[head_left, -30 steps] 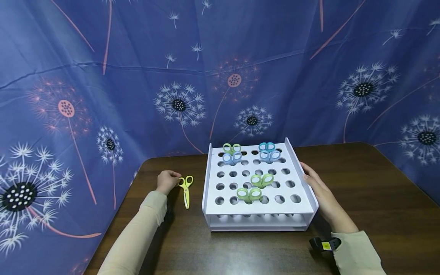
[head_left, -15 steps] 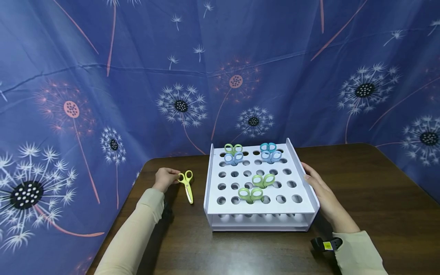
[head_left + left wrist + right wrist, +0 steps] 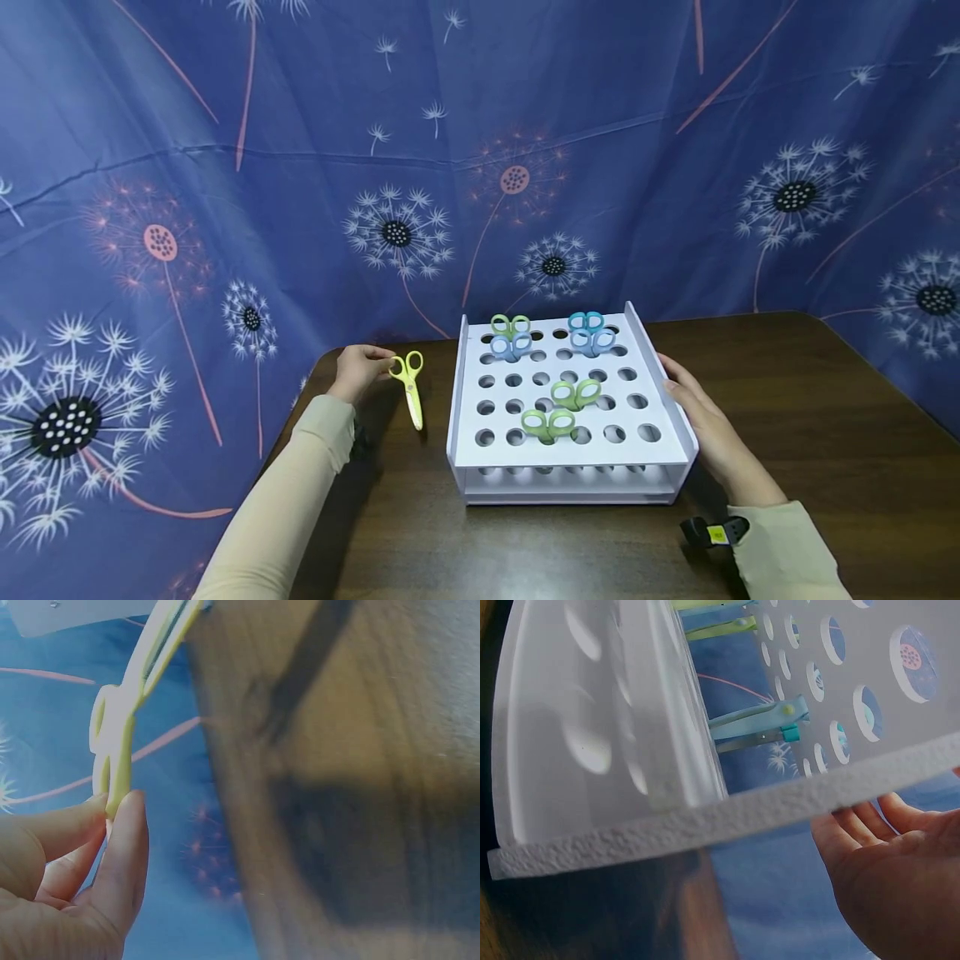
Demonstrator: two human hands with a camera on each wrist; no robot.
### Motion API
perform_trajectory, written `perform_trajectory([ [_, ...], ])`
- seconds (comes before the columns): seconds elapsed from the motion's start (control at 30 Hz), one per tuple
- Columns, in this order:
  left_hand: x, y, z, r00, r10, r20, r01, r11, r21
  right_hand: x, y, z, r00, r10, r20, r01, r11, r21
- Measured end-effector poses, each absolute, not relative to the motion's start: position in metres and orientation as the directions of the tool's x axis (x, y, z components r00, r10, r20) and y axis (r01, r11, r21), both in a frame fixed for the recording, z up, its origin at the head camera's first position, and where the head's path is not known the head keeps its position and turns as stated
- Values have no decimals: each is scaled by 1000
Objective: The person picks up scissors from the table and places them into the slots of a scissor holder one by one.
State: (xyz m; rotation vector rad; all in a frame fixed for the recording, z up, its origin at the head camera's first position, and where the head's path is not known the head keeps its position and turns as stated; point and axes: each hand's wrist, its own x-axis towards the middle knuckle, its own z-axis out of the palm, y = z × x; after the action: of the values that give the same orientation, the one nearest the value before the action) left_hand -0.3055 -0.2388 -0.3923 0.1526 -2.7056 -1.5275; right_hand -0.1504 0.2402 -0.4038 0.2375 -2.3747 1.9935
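My left hand (image 3: pixel 356 371) pinches one finger loop of a pair of yellow scissors (image 3: pixel 412 392), left of the rack. In the left wrist view, thumb and fingertips meet on the scissors' handle (image 3: pixel 120 776), and the blades point away from the hand. A white two-tier rack (image 3: pixel 502 456) with rows of round holes stands on the table. The fingers of my right hand (image 3: pixel 705 425) rest against its right side panel; the right wrist view shows fingertips at that panel's edge (image 3: pixel 652 841). Green scissors (image 3: pixel 548 425), light blue scissors (image 3: pixel 592 342) and teal scissors (image 3: pixel 586 321) sit in holes, handles up.
The dark wooden table (image 3: pixel 810 400) reaches back to a blue dandelion-print cloth (image 3: pixel 637 167). More green scissors (image 3: pixel 576 393) stand in the front part of the rack. At the rack's back left are another green pair (image 3: pixel 510 325) and a light blue pair (image 3: pixel 512 345).
My left hand has moved toward the back of the table, carrying the yellow scissors with it; their blades have swung slightly to the right. The right hand stays at the rack.
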Motion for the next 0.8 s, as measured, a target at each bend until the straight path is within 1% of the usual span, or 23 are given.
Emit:
perform_trajectory([
  [0.23,-300,-231,-380,-997,-80,-7,-46,492,870,-151,241,-406,-985,-108,133,-145,114,-983],
  [0.43,-302,-222,-366,-996,-85,30,-14,477,879,-153,244,-405,-986,-98,138,-149,113,-982],
  [0.67,-294,-219,-345,-989,-138,49,-4,366,930,-153,243,-407,-989,-89,119,-132,158,-978],
  [0.8,-287,-215,-331,-983,-160,93,40,305,951,-155,242,-407,-988,-97,123,-135,135,-982],
])
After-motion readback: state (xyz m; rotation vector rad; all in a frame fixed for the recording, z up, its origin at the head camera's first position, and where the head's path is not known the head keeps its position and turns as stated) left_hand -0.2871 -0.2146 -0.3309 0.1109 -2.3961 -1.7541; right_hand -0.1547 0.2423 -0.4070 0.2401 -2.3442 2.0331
